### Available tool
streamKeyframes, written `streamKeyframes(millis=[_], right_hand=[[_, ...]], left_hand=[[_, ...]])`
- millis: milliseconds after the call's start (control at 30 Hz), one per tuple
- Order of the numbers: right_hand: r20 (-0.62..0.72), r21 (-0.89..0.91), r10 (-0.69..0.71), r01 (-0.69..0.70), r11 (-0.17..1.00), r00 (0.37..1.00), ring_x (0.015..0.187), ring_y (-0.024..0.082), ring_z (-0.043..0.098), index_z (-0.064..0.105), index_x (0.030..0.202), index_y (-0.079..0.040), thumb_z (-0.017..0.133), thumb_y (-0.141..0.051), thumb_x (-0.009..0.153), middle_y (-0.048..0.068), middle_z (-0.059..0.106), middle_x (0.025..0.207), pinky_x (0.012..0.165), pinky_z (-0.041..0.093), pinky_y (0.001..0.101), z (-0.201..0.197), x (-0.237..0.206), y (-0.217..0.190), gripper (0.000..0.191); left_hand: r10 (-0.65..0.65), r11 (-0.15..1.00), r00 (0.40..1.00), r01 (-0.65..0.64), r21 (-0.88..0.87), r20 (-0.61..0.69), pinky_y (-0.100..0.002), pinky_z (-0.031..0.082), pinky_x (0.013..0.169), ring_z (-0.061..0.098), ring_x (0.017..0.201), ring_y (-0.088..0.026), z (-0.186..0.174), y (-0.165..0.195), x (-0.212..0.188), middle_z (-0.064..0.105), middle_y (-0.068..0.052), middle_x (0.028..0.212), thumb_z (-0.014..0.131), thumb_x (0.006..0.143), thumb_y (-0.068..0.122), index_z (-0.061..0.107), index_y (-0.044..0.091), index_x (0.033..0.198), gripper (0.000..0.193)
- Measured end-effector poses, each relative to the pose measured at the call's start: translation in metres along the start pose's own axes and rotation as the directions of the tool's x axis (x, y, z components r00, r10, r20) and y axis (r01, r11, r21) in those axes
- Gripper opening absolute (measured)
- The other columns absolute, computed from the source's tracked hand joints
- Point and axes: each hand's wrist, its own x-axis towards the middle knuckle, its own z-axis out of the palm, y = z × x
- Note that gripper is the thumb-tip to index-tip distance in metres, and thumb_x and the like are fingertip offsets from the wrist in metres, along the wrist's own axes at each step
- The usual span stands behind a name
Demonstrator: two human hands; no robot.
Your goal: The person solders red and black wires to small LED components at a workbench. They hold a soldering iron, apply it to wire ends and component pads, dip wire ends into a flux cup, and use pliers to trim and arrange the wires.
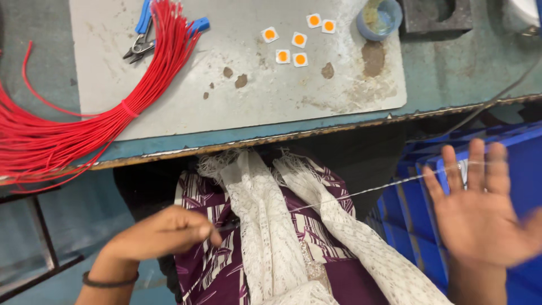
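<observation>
With left fingers (210,230) pinched on a thin wire (361,192) and right hand (483,212) splayed at three o'clock, we'd probably drop it.

A thin, clear thread (361,192) runs in a long straight line between two hands. It is so fine and pale that it is hard to see. One end sits low, pinched in the fingertips of the left hand (164,231), just over the white lace cloth. From there it climbs up and to the side, over the dark gap below the table edge. The other end lies across the spread fingers of the right hand (483,212), in front of the blue crates.
</observation>
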Motion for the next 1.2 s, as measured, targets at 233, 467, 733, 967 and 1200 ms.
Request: streamKeyframes(millis=[233, 467, 733, 967, 1200], right_hand=[[0.447, -0.744, 0.143, 0.278, 0.607, 0.883, 0.147, 0.032, 0.044, 0.066, 0.094, -0.017, 0.040, -0.064, 0.110, 0.007, 0.060, 0.136, 0.127, 0.027, 0.0558, -0.014, -0.004, 0.037, 0.056], [-0.049, -0.244, -0.008, -0.004, 0.970, 0.999, 0.148, 0.025, 0.032, 0.065, 0.143, -0.020, 0.036, -0.083, 0.076, 0.003, 0.041, 0.161, 0.123, 0.020, 0.0518, -0.016, 0.004, 0.015, 0.096], [0.415, -0.566, 0.227, 0.055, 0.823, 0.881, 0.127, 0.033, 0.048, 0.067, 0.094, -0.010, 0.054, -0.062, 0.103, 0.012, 0.062, 0.117, 0.114, 0.035, 0.0532, -0.015, 0.004, 0.026, 0.054], [0.166, -0.650, -0.181, 0.246, 0.719, 0.969, 0.138, 0.033, 0.045, 0.073, 0.101, -0.006, 0.050, -0.049, 0.113, 0.012, 0.059, 0.131, 0.125, 0.028, 0.0561, -0.032, 0.047, -0.001, 0.050], [0.216, -0.070, 0.108, -0.095, 0.993, 0.970, 0.143, 0.028, 0.044, 0.065, 0.095, -0.009, 0.048, -0.028, 0.116, 0.006, 0.057, 0.136, 0.129, 0.027, 0.0529, -0.080, 0.031, 0.002, 0.033]], left_hand=[[-0.176, 0.984, 0.878, 0.161, -0.071, -0.445, -0.028, 0.027, 0.046, 0.039, 0.051, -0.009, -0.036, -0.002, -0.047, 0.049, 0.002, 0.059, 0.065, 0.099, 0.021, 0.081, -0.001, 0.105, 0.027], [-0.242, 0.969, 0.959, 0.232, -0.081, -0.150, -0.025, 0.026, 0.046, 0.031, 0.051, -0.005, -0.009, -0.004, -0.001, 0.043, 0.008, 0.055, 0.065, 0.095, 0.023, 0.083, 0.004, 0.106, 0.029], [-0.065, 0.946, 0.830, 0.228, 0.230, -0.554, -0.025, 0.044, 0.058, 0.053, 0.062, -0.008, -0.041, 0.005, 0.001, 0.063, 0.003, 0.065, 0.062, 0.095, 0.024, 0.080, 0.002, 0.104, 0.030], [0.114, 0.947, 0.976, -0.051, 0.317, -0.183, -0.026, 0.061, 0.080, 0.079, 0.088, -0.008, -0.011, 0.036, 0.026, 0.085, -0.004, 0.095, 0.061, 0.097, 0.027, 0.079, 0.003, 0.107, 0.032], [-0.003, 0.944, 0.879, 0.160, 0.288, -0.477, -0.031, 0.059, 0.077, 0.074, 0.083, -0.014, -0.025, 0.051, 0.021, 0.083, -0.008, 0.090, 0.060, 0.096, 0.025, 0.079, 0.002, 0.104, 0.030]])
